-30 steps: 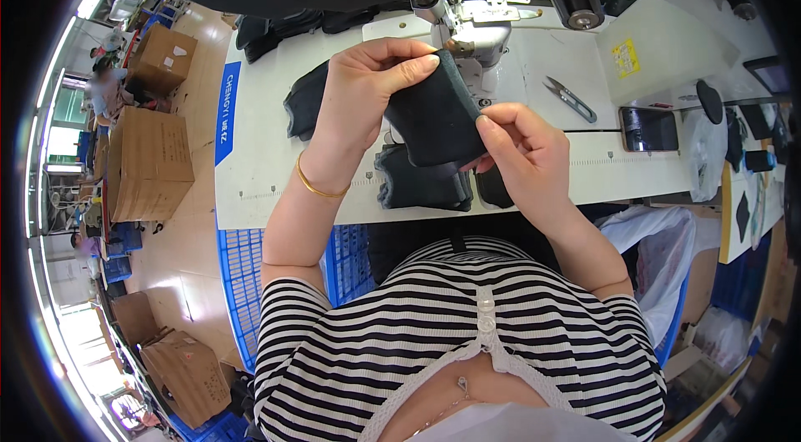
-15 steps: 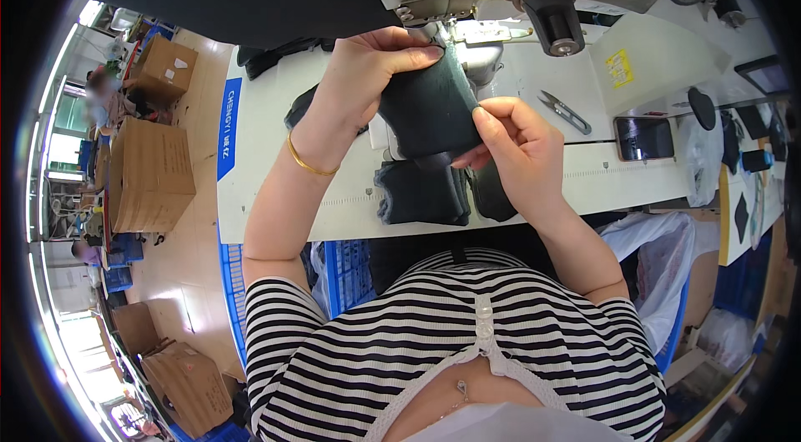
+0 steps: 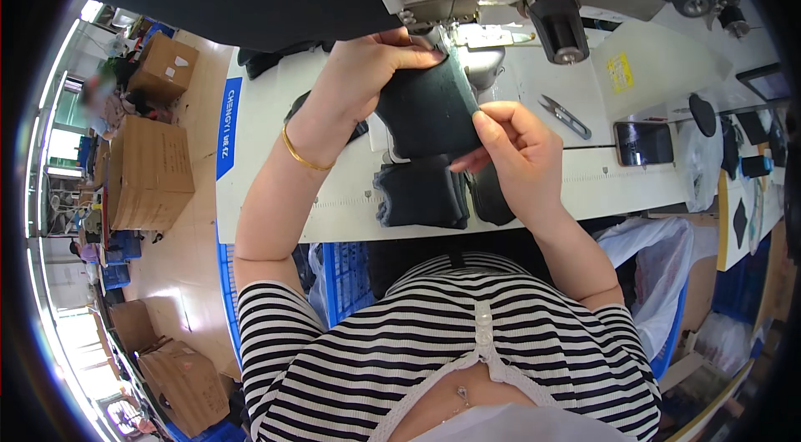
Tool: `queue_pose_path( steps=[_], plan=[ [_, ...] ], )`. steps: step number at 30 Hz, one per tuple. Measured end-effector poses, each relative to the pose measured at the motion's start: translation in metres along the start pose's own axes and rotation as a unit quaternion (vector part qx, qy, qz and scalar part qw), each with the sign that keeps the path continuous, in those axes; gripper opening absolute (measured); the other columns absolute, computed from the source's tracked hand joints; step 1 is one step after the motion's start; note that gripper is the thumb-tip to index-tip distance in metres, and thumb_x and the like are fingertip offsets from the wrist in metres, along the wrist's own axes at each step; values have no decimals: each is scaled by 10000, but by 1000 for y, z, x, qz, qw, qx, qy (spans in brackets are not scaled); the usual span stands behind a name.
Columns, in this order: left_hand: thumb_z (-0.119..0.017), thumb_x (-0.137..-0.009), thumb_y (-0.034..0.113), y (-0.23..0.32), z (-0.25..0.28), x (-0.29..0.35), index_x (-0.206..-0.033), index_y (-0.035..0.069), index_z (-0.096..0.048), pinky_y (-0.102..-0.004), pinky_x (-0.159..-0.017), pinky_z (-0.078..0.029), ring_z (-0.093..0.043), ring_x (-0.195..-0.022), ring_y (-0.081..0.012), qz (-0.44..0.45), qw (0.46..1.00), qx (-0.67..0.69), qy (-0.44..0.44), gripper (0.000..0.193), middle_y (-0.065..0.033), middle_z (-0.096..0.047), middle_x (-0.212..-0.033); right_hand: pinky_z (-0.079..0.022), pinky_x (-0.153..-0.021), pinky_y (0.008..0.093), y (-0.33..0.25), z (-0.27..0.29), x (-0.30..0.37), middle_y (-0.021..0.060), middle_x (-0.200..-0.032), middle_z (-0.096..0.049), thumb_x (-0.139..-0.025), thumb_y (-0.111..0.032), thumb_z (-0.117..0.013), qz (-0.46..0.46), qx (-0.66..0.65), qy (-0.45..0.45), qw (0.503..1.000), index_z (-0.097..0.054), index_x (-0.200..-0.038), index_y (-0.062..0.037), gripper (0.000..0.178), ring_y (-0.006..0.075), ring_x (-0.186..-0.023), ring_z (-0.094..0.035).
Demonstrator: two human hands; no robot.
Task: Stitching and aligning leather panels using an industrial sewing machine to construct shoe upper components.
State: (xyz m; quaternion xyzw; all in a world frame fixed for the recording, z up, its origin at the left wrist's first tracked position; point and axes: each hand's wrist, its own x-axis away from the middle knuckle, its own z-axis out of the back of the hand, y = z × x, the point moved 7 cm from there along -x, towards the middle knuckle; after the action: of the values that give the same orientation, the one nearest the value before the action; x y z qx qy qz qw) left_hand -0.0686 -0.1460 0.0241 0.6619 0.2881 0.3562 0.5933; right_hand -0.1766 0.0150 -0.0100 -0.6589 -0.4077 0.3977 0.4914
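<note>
A dark fabric piece (image 3: 425, 112) is stretched between my hands, its far end under the lit needle area of a sewing machine (image 3: 450, 4). My left hand (image 3: 367, 70) grips the far left part, thumb pressed on top near the presser foot. With thumb and fingers, my right hand (image 3: 521, 146) pinches its right edge. Just nearer to me lies a stack of similar dark pieces (image 3: 424, 194) on the white table (image 3: 334, 212). Another dark piece (image 3: 492, 198) sits beside it, partly behind my right hand. The needle tip itself is hard to make out.
Thread snips (image 3: 566, 116) and a phone (image 3: 643, 144) rest on the table to the right. More dark pieces (image 3: 279, 56) lie at the far left. Blue crates (image 3: 349, 275) stand below the table edge. Cardboard boxes (image 3: 154, 175) are on the floor at left.
The fabric now lies flatter, and its near edge no longer curls down over the stack. My hands stay in nearly the same places, the left slightly farther in toward the needle.
</note>
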Motion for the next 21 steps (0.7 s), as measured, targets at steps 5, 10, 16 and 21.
queue_pose_path(
  steps=[5,10,16,21],
  plan=[
    [-747,-719,-115,-1,0,-3,-696,22,-577,-290,-693,-535,-651,-740,-166,-14,1000,16,6,219,-47,-607,-728,-531,-565,216,-1,-2,0,89,-803,-685,-1001,-135,-539,14,18,-9,1000,-606,-1028,42,190,154,-668,-708],
    [-745,-727,-109,1,3,-10,-687,25,-573,-288,-709,-537,-645,-754,-163,-14,1000,-6,2,221,-50,-614,-732,-530,-573,220,1,-2,-4,89,-815,-672,-1010,-124,-517,20,22,-13,999,-594,-1042,47,190,172,-678,-711],
    [-728,-784,-46,-4,5,-6,-876,1,-607,-267,-796,-504,-634,-843,-152,2,999,-38,-33,160,-70,-656,-878,-533,-574,222,1,-3,3,97,-815,-674,-1011,-126,-516,24,33,-14,999,-591,-1045,50,195,174,-681,-712],
    [-718,-835,38,-2,4,-6,-1073,-21,-651,-254,-904,-462,-633,-957,-139,-11,995,-66,-71,253,-74,-690,-986,-530,-571,219,10,-2,3,86,-789,-670,-1005,-128,-527,-48,17,-39,998,-606,-1006,44,189,163,-672,-707]
  ],
)
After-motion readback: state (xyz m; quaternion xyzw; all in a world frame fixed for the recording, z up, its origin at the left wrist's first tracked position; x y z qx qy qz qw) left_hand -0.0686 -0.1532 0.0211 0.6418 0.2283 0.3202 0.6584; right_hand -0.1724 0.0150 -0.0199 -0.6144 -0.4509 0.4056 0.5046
